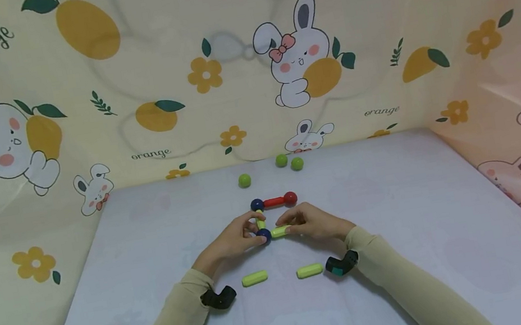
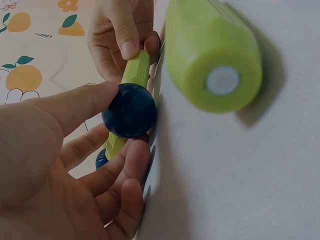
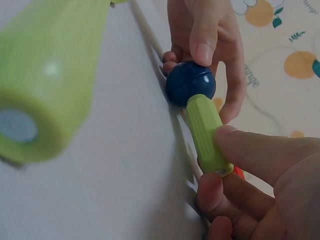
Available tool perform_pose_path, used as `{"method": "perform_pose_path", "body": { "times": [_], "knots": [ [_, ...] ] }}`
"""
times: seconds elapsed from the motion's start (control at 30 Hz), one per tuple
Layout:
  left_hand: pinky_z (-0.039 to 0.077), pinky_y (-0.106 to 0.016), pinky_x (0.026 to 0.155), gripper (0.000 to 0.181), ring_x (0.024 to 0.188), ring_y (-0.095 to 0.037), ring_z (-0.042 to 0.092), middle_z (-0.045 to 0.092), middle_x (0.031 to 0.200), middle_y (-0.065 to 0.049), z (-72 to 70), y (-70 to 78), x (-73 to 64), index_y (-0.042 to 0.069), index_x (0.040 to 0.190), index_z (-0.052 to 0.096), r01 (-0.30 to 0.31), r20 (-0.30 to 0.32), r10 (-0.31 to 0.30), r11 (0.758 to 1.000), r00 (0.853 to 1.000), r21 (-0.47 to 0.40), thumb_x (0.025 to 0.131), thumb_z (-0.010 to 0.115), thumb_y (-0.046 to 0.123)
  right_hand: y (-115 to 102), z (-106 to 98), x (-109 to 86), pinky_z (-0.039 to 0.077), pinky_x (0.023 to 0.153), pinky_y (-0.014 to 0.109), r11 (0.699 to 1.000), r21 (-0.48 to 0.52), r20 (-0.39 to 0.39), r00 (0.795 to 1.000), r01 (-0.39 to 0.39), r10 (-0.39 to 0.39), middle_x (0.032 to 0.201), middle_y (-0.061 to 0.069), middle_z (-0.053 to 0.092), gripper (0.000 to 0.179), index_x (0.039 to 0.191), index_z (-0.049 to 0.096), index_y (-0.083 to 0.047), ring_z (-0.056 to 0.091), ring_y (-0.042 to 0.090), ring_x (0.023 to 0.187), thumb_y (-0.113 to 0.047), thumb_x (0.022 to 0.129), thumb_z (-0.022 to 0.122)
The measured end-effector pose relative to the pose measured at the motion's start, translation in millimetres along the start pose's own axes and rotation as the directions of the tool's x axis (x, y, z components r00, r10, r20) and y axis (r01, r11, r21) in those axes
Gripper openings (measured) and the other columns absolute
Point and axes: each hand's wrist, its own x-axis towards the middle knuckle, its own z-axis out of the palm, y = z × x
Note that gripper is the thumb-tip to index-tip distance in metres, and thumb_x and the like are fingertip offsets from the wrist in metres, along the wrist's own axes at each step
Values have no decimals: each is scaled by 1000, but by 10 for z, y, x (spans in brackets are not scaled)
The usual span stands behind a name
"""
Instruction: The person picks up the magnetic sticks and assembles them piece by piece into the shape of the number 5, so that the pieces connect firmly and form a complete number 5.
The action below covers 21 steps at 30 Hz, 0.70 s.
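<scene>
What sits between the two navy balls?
A lime rod, partly hidden by the left hand, runs from the near navy ball to the far navy ball. Head view shows it.

a white table (image 1: 148,231) carries the things. near its far edge sits a lone green ball (image 1: 244,180), and to the right of it a pair of green balls (image 1: 281,160) close together. nearer the middle lie a blue ball (image 1: 257,205) and a red ball (image 1: 290,198), with a red stick (image 1: 274,202) joining them. toward the near side a left green stick (image 1: 255,278) and a right green stick (image 1: 310,270) lie apart, roughly in line.
</scene>
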Motion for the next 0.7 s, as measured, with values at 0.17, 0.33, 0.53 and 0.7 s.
{"method": "perform_pose_path", "body": {
  "times": [0.17, 0.33, 0.53, 0.7],
  "knots": [
    [42, -27, 67, 47, 70, -13, 52, 63, 104, -10, -1, 11, -9, 9, 139, 52, -9, -1, 9, 1000, 1000, 7, 95, 70, 13, 0, -3, 4, 51, 82, 26, 1000, -1, -5, 1000, -15, 15, 117, 12, 73, 26, 122, 71, -4, 59, 15, 90, -10, 97, 67],
    [42, -26, 66, 47, 70, -13, 52, 64, 104, -10, 3, 15, -14, 10, 139, 52, -4, -4, 4, 1000, 1000, 12, 95, 70, 13, 10, -12, 11, 51, 80, 25, 1000, -6, -7, 1000, -12, 12, 116, 13, 73, 28, 123, 70, -3, 58, 15, 87, -15, 97, 67],
    [42, -27, 67, 47, 70, -13, 52, 64, 105, -10, 7, 23, -24, 10, 139, 52, 6, -10, -6, 1000, 1000, 3, 95, 70, 13, 23, -13, 13, 51, 76, 25, 1000, 19, -6, 1000, -15, 15, 117, 18, 71, 30, 126, 67, 1, 58, 15, 85, -15, 100, 63],
    [43, -27, 68, 47, 72, -14, 54, 64, 104, -10, 9, 0, -15, 11, 138, 53, 12, -15, -12, 1000, 1000, 7, 95, 71, 14, 27, -28, 11, 53, 74, 26, 1000, 22, -12, 1000, -20, 20, 116, 15, 70, 30, 127, 66, -1, 61, 16, 82, -16, 102, 60]
  ]
}}
